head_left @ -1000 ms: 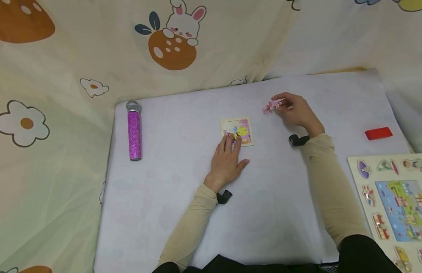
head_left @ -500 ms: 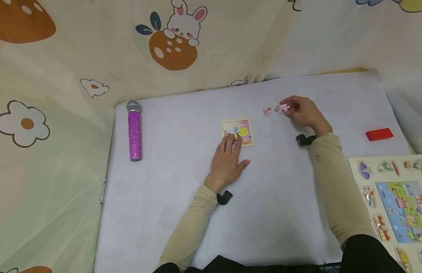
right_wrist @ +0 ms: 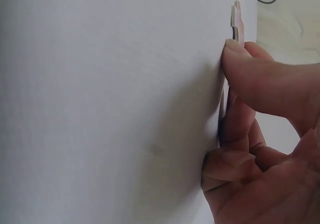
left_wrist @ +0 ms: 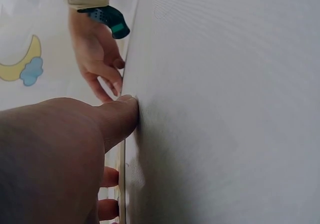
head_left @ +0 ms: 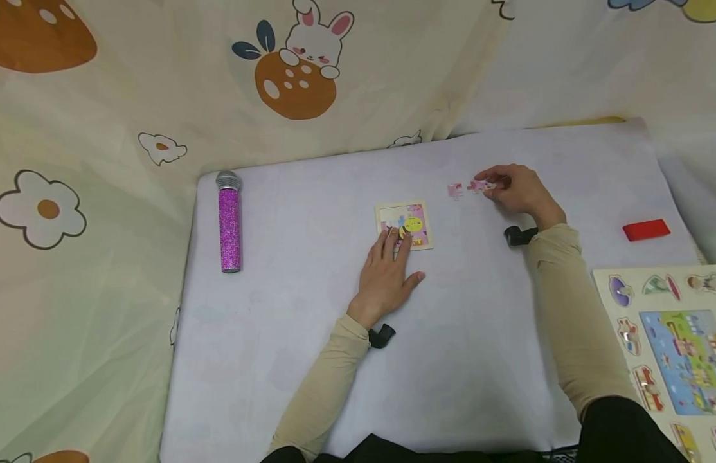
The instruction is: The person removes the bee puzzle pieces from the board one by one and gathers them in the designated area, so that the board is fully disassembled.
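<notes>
My left hand (head_left: 383, 280) lies with straight fingers over the lower edge of a small square jigsaw board (head_left: 395, 213) with a yellow bee picture. In the left wrist view, its thumb (left_wrist: 122, 115) reaches along the tabletop. My right hand (head_left: 517, 191), up and to the right of the board, pinches a pink jigsaw piece (head_left: 477, 186) between thumb and fingers, low over the table. A second pink piece (head_left: 455, 190) lies just to its left. The right wrist view has the thumb (right_wrist: 245, 66) right at the edge of a piece (right_wrist: 237, 21); the curled fingers partly hide what they hold.
A purple glitter microphone (head_left: 229, 225) stands out at the table's left side. On the right lie a red block (head_left: 646, 230) and a large picture puzzle board (head_left: 609, 299) near the table edge. A printed curtain (head_left: 219, 116) hangs behind the table.
My right hand has drawn right with its pink piece, away from the other one, then come down closer to the table. The left hand has stayed on the board.
</notes>
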Demonstrator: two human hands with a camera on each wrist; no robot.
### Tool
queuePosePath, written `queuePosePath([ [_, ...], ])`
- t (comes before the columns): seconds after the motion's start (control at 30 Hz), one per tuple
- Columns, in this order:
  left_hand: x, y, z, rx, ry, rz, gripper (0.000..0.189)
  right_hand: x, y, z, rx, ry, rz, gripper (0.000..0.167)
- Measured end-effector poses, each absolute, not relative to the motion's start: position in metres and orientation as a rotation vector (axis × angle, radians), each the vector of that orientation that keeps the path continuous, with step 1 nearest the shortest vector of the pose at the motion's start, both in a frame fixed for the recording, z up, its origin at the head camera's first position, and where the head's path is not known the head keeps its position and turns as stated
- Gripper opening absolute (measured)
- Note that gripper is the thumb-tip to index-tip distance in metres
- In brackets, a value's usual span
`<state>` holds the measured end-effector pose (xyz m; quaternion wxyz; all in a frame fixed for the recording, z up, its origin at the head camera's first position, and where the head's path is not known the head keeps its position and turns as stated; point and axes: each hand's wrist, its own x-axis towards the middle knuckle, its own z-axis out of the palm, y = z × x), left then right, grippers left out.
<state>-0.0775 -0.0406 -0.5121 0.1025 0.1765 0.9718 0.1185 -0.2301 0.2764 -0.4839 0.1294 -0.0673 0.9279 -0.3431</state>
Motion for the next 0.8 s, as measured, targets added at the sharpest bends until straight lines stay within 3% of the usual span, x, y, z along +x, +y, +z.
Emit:
queuePosePath([
  [0.33, -0.077, -0.041, -0.51, 0.524, 2.874, 0.336, 0.084, -0.227, 0.273, -0.478, -0.179, 2.702, -1.058, 0.045],
  [0.6, -0.077, -0.042, -0.51, 0.51, 2.875, 0.321, 0.085, -0.217, 0.223, -0.468, -0.376, 2.762, -1.132, 0.027],
  [0.8, -0.078, -0.04, -0.511, 0.516, 2.874, 0.328, 0.085, -0.215, 0.187, -0.475, -0.478, 2.69, -1.052, 0.027],
])
